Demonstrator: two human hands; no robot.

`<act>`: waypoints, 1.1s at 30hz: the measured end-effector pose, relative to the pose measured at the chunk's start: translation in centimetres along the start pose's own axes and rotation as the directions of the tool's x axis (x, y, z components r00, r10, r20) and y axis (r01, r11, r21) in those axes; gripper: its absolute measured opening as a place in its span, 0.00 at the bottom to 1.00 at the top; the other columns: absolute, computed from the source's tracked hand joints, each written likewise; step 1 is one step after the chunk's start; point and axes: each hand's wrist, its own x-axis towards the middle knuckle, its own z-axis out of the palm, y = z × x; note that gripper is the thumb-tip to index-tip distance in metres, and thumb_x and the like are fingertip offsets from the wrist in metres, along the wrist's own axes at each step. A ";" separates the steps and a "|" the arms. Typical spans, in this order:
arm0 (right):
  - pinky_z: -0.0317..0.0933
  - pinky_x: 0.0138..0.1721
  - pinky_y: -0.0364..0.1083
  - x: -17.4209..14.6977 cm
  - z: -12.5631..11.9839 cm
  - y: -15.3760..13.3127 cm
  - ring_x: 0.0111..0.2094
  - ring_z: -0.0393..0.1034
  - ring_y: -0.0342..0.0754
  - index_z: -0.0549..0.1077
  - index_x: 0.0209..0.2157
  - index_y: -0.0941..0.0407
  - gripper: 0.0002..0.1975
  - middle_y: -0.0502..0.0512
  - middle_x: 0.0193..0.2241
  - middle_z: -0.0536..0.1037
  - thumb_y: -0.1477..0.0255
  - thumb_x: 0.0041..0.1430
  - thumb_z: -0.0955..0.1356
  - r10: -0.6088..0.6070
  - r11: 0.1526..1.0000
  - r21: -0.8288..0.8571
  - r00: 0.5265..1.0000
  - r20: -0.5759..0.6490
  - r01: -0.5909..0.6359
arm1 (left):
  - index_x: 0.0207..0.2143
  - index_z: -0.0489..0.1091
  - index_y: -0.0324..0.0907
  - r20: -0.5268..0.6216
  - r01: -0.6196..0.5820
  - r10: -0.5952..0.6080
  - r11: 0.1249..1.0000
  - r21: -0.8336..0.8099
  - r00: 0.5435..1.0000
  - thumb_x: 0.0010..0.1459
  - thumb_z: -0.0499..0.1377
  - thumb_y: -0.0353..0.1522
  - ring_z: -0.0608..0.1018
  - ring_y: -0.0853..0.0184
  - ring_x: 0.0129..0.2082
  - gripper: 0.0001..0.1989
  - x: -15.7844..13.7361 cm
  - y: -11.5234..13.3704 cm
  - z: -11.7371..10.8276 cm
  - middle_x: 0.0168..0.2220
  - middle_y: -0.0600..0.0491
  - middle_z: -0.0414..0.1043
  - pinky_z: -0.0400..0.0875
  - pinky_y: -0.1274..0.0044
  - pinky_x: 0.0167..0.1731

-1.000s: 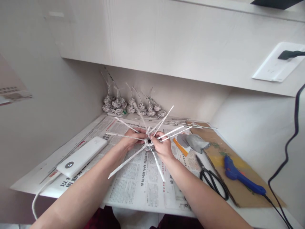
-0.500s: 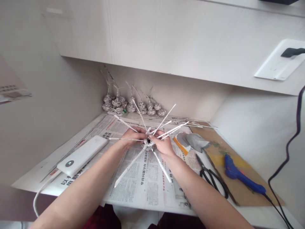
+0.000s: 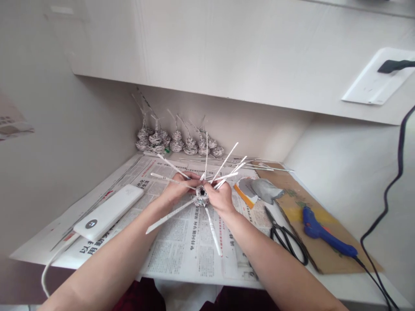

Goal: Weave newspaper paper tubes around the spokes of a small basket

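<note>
Between my hands is a small woven newspaper piece (image 3: 201,199) with a dark round opening facing me. Rolled paper strips (image 3: 168,216) stick out from it on all sides like spokes. My left hand (image 3: 179,186) is closed on its left and far side, fingers reaching behind the opening. My right hand (image 3: 222,195) grips the right side, thumb pressed near the rim, with several strips passing by its fingers. The far fingertips of both hands are partly hidden by the strips and the piece.
Newspaper (image 3: 175,255) covers the table. Woven gourd shapes (image 3: 177,141) line the back wall. A white power bank (image 3: 110,211) lies left. To the right are black scissors (image 3: 287,242), a grey cloth-like piece (image 3: 266,190), and a blue glue gun (image 3: 327,235) on cardboard (image 3: 340,267).
The woven piece has turned in my hands, so its spokes point at different angles and its opening shows more plainly. Both hands stay on it.
</note>
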 end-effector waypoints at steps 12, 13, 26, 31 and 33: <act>0.56 0.20 0.42 0.1 1.1 0.8 0.20 0.67 0.46 0.68 0.19 0.57 0.16 0.52 0.17 0.74 0.59 0.44 0.71 0.142 0.983 0.125 0.989 -0.041 -0.136 | 0.29 0.74 0.36 -0.037 -0.072 0.073 0.997 0.026 0.997 0.34 0.72 0.36 0.69 0.73 0.17 0.19 0.5 -1.0 0.1 0.19 0.57 0.70 0.65 0.80 0.19; 0.56 0.20 0.42 0.1 0.9 0.6 0.20 0.67 0.45 0.68 0.18 0.57 0.16 0.52 0.17 0.73 0.59 0.44 0.71 0.116 0.990 0.087 0.992 -0.047 -0.112 | 0.30 0.74 0.36 -0.024 -0.069 0.070 0.997 0.030 0.997 0.35 0.72 0.37 0.69 0.73 0.17 0.19 0.4 -0.9 0.1 0.20 0.57 0.71 0.66 0.80 0.19; 0.63 0.27 0.44 -0.9 1.7 1.3 0.28 0.73 0.49 0.76 0.29 0.59 0.16 0.57 0.27 0.80 0.60 0.48 0.70 0.106 0.960 0.257 0.994 0.029 -0.110 | 0.45 0.75 0.36 0.183 -0.016 0.024 0.999 -0.050 0.983 0.43 0.68 0.39 0.71 0.72 0.21 0.26 1.1 -1.7 -0.6 0.27 0.51 0.75 0.61 0.80 0.21; 0.64 0.29 0.44 -0.9 1.8 1.5 0.30 0.74 0.51 0.77 0.30 0.59 0.15 0.57 0.28 0.81 0.61 0.49 0.70 0.095 0.965 0.243 0.995 0.037 -0.101 | 0.55 0.70 0.41 0.267 -0.152 0.129 0.986 0.067 0.955 0.46 0.67 0.37 0.75 0.68 0.31 0.32 0.8 -0.7 -1.1 0.38 0.50 0.77 0.66 0.79 0.29; 0.64 0.29 0.44 -0.9 1.8 1.3 0.30 0.74 0.51 0.77 0.29 0.60 0.14 0.57 0.28 0.81 0.62 0.48 0.70 0.114 0.961 0.250 0.993 0.028 -0.118 | 0.54 0.70 0.41 0.270 -0.167 0.141 0.983 0.076 0.953 0.45 0.68 0.37 0.74 0.70 0.28 0.32 0.9 -0.8 -1.2 0.35 0.51 0.77 0.65 0.80 0.27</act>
